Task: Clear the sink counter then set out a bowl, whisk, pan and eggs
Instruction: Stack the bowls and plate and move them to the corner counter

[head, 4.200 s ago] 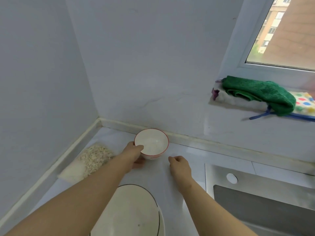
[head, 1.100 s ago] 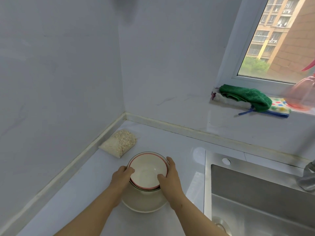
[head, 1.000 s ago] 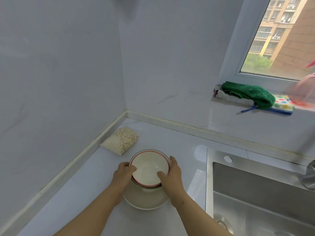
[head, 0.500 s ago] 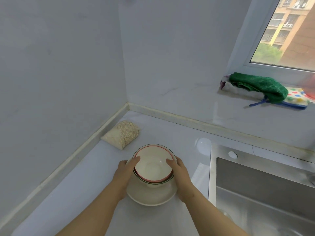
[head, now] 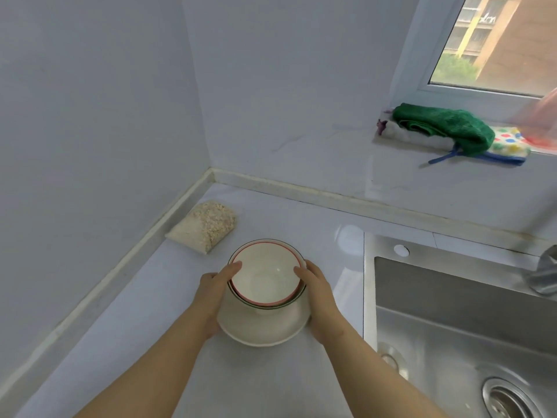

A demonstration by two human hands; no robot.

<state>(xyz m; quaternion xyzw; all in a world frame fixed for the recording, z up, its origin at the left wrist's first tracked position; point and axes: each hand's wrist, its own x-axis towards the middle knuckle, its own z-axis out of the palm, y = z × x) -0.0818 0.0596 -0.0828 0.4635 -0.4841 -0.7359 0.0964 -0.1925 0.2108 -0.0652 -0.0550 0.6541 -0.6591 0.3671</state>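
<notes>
A small white bowl with a red rim [head: 266, 274] is nested in a green-rimmed bowl, and both stand on a white plate [head: 265, 331] on the pale counter [head: 271, 384]. My left hand [head: 215, 292] grips the left side of this stack, thumb on the top bowl's rim. My right hand [head: 316, 292] grips the right side, thumb on the rim too. I cannot tell whether the stack rests on the counter or is lifted. No whisk, pan or eggs are in view.
A clear bag of oats [head: 205, 226] lies by the left wall. A steel sink [head: 458, 336] with its drain [head: 509, 398] lies to the right, a tap [head: 545, 274] at its far edge. Green and dotted cloths [head: 446, 131] sit on the window sill.
The red-rimmed bowl went from the back of the counter into the green-rimmed bowl on the plate. Both hands now hold the stack's sides, lower than half a second ago.
</notes>
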